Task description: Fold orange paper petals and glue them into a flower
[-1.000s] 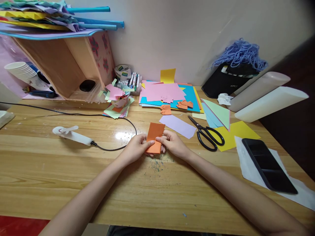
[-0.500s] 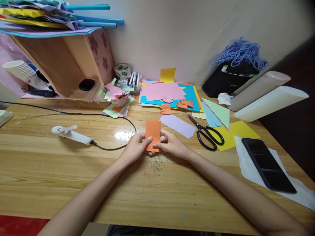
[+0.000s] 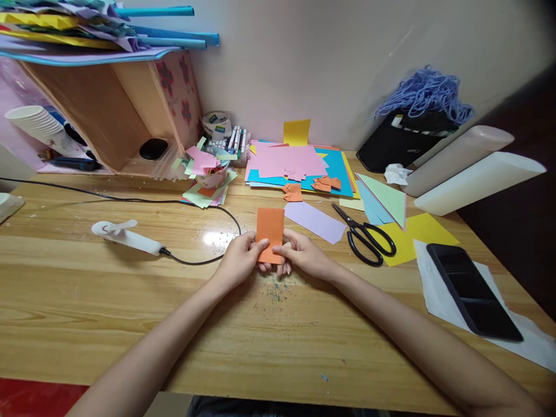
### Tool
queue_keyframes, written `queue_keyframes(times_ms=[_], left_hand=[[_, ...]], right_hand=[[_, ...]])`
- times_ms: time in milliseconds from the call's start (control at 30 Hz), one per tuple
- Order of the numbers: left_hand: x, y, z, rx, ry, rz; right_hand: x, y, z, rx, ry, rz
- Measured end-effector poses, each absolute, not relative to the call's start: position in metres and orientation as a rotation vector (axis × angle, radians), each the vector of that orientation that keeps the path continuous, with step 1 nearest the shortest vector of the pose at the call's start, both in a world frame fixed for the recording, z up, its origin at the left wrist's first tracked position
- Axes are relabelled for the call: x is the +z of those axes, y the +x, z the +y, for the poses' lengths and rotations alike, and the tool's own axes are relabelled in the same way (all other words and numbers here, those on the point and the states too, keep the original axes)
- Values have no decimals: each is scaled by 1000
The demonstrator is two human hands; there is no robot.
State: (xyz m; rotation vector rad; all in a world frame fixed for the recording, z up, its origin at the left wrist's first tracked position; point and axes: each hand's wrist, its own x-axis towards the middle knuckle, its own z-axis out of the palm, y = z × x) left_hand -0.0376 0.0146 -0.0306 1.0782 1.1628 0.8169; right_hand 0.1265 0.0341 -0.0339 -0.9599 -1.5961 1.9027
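Note:
An upright rectangle of orange paper (image 3: 270,225) is held between both hands above the middle of the wooden table. My left hand (image 3: 241,255) pinches its lower left side, thumb on the front and fingers behind. My right hand (image 3: 306,253) grips the lower right side, its thumb lying across the front and its fingertips showing below. Just beyond the paper lie a small folded orange piece (image 3: 292,192) and more orange folded paper (image 3: 326,183). A lilac paper strip (image 3: 316,221) and black-handled scissors (image 3: 364,236) rest to the right.
A white glue gun (image 3: 128,238) with a black cord lies left. Coloured paper sheets (image 3: 260,172) are stacked at the back, beside a cup of paper scraps (image 3: 212,176). On the right are a phone (image 3: 473,289), yellow paper (image 3: 428,231) and two paper rolls (image 3: 478,182).
The orange paper has risen slightly and tilted a little in the hands. My right fingers have shifted, and their tips now show lower beneath the paper's bottom edge.

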Motion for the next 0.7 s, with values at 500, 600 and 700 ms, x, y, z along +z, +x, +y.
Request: queue_keyframes(times_ms=[500, 600, 700], left_hand=[[-12, -43, 12, 750, 1112, 1244], [-15, -34, 6, 807, 1052, 1190], [-19, -27, 3, 834, 1012, 1168]], right_hand=[[-37, 125, 35, 1753, -1084, -1473], [-40, 124, 36, 1630, -1075, -1375], [-40, 126, 38, 1628, -1040, -1347]])
